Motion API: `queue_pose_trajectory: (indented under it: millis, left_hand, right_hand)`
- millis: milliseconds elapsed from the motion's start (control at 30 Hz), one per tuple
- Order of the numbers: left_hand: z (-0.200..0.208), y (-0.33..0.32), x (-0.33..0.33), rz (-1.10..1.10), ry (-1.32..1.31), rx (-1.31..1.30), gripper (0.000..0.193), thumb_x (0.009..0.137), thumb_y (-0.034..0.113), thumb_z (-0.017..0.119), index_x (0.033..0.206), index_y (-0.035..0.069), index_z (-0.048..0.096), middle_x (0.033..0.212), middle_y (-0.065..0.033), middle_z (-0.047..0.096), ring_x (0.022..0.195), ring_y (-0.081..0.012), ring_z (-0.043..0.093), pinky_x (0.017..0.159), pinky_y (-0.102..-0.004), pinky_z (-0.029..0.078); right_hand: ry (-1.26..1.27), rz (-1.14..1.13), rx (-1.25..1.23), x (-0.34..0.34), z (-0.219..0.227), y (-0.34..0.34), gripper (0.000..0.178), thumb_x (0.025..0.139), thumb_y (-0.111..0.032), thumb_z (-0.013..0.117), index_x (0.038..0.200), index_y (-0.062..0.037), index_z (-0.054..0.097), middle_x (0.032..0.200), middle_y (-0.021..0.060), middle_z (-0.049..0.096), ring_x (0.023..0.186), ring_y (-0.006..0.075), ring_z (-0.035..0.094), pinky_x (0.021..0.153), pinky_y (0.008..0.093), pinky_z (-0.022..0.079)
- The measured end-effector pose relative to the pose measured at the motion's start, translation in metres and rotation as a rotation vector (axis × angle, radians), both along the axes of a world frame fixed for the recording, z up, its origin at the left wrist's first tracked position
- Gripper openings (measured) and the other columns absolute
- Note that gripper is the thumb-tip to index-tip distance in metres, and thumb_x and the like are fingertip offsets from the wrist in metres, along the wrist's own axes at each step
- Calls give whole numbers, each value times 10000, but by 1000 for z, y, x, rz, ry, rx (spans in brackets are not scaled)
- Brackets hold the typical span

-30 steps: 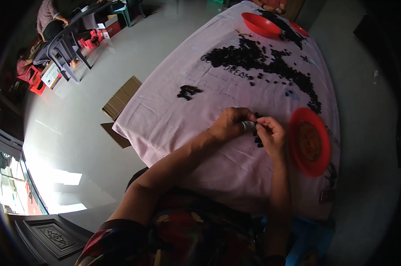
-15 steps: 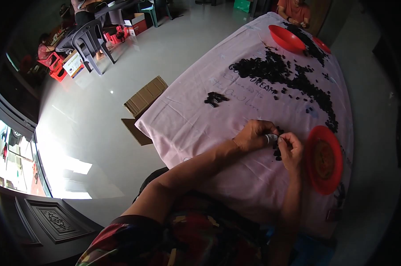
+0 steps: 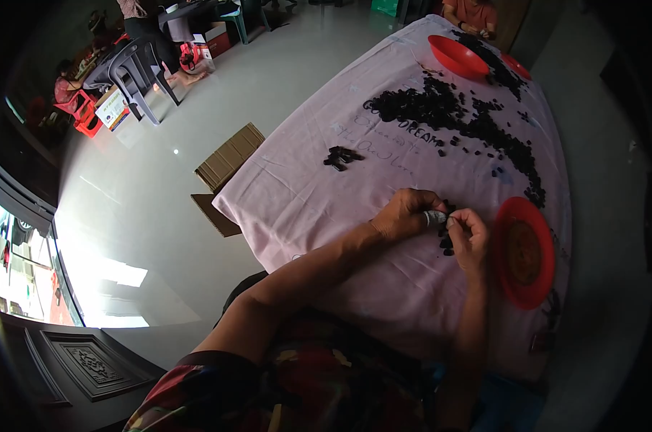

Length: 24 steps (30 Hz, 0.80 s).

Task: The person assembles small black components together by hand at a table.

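Over the pink cloth, my left hand is closed in a pinch, a white wrap around one finger. My right hand pinches close beside it, the fingertips of both nearly meeting. What lies between them is too small and covered to make out. Several small black pieces lie on the cloth just under and between my hands. To the right of my right hand sits a red plate with a brownish middle. A little cluster of black pieces rests farther off to the left.
A wide spread of black pieces covers the table's far half, beside a red bowl. Someone in an orange shirt sits at the far end. An open cardboard box stands off the left edge. Beyond are a grey chair and other people.
The whole view has shifted slightly. Both my hands stay together over the same spot, with small finger movements. In the background, the standing person's legs and bare foot show more.
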<state>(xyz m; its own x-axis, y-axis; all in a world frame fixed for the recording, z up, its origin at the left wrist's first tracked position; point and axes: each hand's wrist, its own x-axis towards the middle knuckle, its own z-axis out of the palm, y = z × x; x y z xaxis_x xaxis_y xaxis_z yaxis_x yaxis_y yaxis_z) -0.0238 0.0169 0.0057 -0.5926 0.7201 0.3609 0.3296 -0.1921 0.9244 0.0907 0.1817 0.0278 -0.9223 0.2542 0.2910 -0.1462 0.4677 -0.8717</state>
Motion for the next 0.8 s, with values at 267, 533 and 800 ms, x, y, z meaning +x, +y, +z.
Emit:
queue_pose_trajectory:
  millis: [267,533,800]
  left_hand:
    - [4,0,1,-20,23,-38,134,871,64,729,992,12,700,918,-54,719,872,-104,657,779,-281,522]
    - [1,0,3,43,92,22,117,856,90,726,933,6,696,815,-53,709,772,-95,643,713,-277,519]
    - [2,-1,3,-49,-158,11,96,905,49,702,987,1,684,925,-9,703,875,-74,627,805,-247,514]
  right_hand:
    - [-60,13,-35,3,9,-7,58,929,-91,618,897,-43,614,713,-75,520,632,3,446,561,189,365]
    - [2,19,-57,-2,-1,-5,81,944,-106,613,903,-36,610,704,-62,522,618,4,452,545,189,373]
    - [19,23,-35,1,4,-6,80,947,-112,617,920,-36,617,711,-66,524,637,-2,454,555,189,372]
